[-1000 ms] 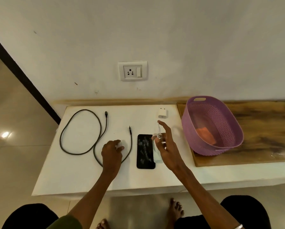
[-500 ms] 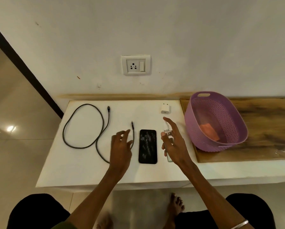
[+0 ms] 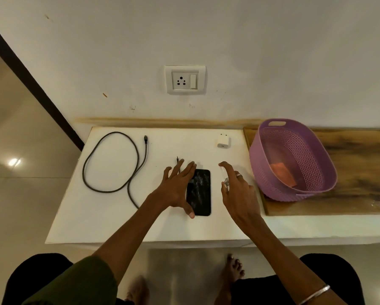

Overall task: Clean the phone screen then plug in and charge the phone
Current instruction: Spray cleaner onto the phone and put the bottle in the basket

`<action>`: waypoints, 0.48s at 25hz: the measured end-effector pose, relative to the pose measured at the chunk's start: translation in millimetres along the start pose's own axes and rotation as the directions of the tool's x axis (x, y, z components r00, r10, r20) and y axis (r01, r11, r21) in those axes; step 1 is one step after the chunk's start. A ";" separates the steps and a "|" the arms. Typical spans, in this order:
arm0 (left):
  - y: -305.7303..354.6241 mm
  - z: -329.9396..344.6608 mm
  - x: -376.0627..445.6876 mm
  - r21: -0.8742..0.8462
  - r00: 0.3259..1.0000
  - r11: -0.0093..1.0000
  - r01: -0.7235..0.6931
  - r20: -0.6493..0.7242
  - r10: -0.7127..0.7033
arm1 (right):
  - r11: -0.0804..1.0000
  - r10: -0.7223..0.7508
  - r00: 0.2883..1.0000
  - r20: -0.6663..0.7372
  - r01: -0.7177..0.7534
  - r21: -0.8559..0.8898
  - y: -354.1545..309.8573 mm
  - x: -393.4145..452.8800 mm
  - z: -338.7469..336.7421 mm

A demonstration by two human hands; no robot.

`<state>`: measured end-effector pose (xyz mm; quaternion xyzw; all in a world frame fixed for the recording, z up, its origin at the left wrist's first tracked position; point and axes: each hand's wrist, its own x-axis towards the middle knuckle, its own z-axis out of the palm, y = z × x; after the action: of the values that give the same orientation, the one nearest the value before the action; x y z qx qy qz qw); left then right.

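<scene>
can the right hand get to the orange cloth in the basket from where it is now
Probably yes. The right hand holds a small clear spray bottle, so it isn't free. The purple basket sits just to its right, open-topped, with nothing covering the orange cloth. It would need to clear the near wall.

The left hand point(image 3: 177, 187) lies spread over the left edge of the smeared black phone point(image 3: 199, 192), thumb at its near corner. Just right of the phone, the right hand point(image 3: 237, 190) grips a small clear spray bottle point(image 3: 225, 180). A purple basket point(image 3: 292, 160) sits right of that hand.
</scene>
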<state>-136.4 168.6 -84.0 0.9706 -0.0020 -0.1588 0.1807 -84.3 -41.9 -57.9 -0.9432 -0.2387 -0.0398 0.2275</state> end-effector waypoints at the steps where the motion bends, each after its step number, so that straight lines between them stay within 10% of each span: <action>1: -1.6 3.1 0.9 0.018 1.000 1.000 -0.004 0.007 0.004 | 1.000 0.017 1.000 -0.005 -0.017 -0.016 0.6 -0.8 0.9; 12: -12.6 21.9 -2.6 0.008 0.999 0.999 0.044 -0.020 -0.044 | 0.971 -0.012 0.998 -0.066 -0.004 -0.238 8.0 -25.8 -18.7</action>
<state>-146.4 172.9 -107.0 0.9727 0.0204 -0.1531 0.1734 -102.7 -67.7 -49.3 -0.9614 -0.2262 -0.1000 0.1208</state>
